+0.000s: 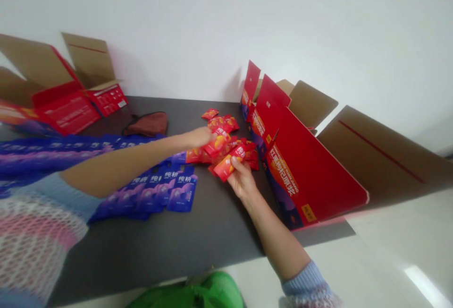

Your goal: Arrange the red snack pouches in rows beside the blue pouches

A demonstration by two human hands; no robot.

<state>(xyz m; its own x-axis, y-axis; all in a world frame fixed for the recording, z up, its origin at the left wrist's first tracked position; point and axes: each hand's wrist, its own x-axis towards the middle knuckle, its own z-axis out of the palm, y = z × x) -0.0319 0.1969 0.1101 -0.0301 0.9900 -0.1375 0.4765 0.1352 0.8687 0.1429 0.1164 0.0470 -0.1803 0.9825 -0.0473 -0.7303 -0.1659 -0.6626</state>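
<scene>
Your left grip [201,137]: pinching a red sachet [217,142] over the red pile [231,145].
Your right grip [243,179]: grasping a second red sachet [225,167], nearer you.
Red pile: on the dark surface [212,225], between blue pouches [141,193] and an open red carton [311,161].

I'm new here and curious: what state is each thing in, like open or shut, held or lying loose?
Left hand: closed on a red packet
Right hand: closed on another red packet
Other red packets: loosely heaped
Blue pouches: lying flat, overlapping
Boxes at right: open, flaps raised
Box at left: open, flaps raised
Brown bag: lying on the table; open or shut, can't tell
</scene>
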